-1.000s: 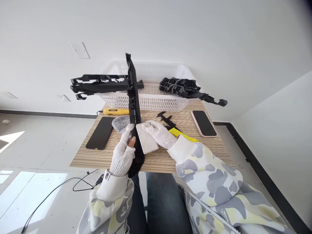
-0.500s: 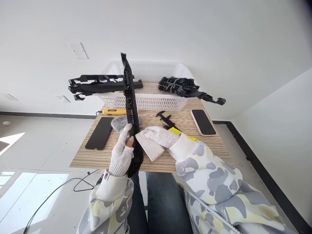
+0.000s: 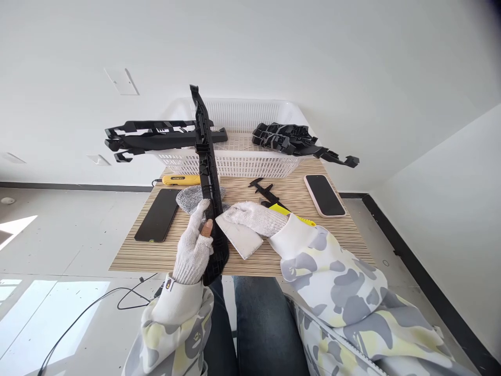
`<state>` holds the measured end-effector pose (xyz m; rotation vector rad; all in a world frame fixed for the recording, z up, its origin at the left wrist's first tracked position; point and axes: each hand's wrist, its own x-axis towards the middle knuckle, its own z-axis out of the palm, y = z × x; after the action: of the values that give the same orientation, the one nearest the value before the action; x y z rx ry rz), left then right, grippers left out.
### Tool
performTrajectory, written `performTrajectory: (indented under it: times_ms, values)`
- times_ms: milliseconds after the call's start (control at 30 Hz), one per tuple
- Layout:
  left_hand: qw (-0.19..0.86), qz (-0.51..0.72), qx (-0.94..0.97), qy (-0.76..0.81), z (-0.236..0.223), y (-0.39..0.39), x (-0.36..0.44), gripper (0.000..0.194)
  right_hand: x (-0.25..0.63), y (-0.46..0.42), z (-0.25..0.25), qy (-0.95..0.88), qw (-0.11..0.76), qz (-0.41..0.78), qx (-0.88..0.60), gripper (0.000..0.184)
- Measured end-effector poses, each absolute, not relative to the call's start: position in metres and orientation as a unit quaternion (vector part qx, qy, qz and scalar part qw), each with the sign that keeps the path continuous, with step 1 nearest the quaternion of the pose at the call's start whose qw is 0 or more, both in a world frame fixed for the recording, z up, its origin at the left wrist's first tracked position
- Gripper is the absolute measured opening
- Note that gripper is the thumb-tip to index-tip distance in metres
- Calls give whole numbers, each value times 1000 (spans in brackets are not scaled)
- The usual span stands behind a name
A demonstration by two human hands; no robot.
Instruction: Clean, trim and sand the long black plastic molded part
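Observation:
My left hand (image 3: 194, 245), in a white knit glove with the thumb tip bare, is closed around a long black plastic trim piece (image 3: 209, 180). The piece stands lengthwise before me, its ribbed and clipped side in view and its wide lower end near the table's front edge. My gloved right hand (image 3: 254, 216) grips a flat, squarish white pad (image 3: 240, 239) by its upper edge. One corner of the pad is at the right side of the trim piece; whether it touches is unclear. The right fingertips are partly hidden by the glove.
A white plastic basket (image 3: 250, 166) stands at the back with black trim pieces (image 3: 156, 140) and a bundled set (image 3: 284, 138) overhanging it. On the table lie a dark phone (image 3: 157, 215), a yellow tool (image 3: 180, 180), a grey cloth (image 3: 189, 199), black calipers (image 3: 266, 192), a yellow-handled item (image 3: 279, 209) and a pink-edged phone (image 3: 324, 196).
The whole view has shifted slightly, so everything sits a little further left. Both hands keep their grips, and the pad and trim piece stay nearly the same relative to each other.

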<state>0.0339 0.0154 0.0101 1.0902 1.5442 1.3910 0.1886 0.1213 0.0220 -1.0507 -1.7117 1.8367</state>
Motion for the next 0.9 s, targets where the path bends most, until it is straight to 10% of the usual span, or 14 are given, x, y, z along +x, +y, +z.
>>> performTrajectory:
  times_ms: [467, 900]
  values:
    - [416, 509, 465, 593, 11, 11, 32, 72, 194, 124, 37, -600, 441, 433, -508, 32]
    - [442, 511, 416, 609, 15, 10, 31, 71, 195, 121, 38, -656, 360, 488, -448, 31]
